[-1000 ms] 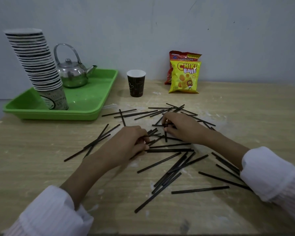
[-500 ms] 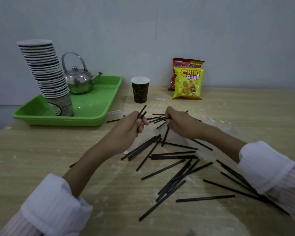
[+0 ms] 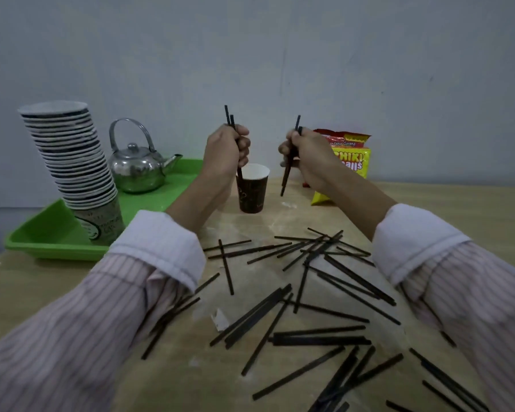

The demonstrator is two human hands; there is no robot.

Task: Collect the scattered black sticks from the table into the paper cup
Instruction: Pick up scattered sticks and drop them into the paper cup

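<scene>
a plain break or pantry corner, domestic or small-office in feel, though which one cannot be told. a worn wooden table [image 3: 72, 292] with pale scuffed patches stands against a bare, blue-grey painted wall [image 3: 280, 55]. on the table sits a green plastic tray [image 3: 51, 236] carrying a steel kettle [image 3: 137, 171] and a tall, leaning stack of paper cups [image 3: 72, 162], the sort of set kept for serving drinks. packets of snacks [image 3: 350, 156] lean at the wall, the front one yellow, the one behind it red.
</scene>
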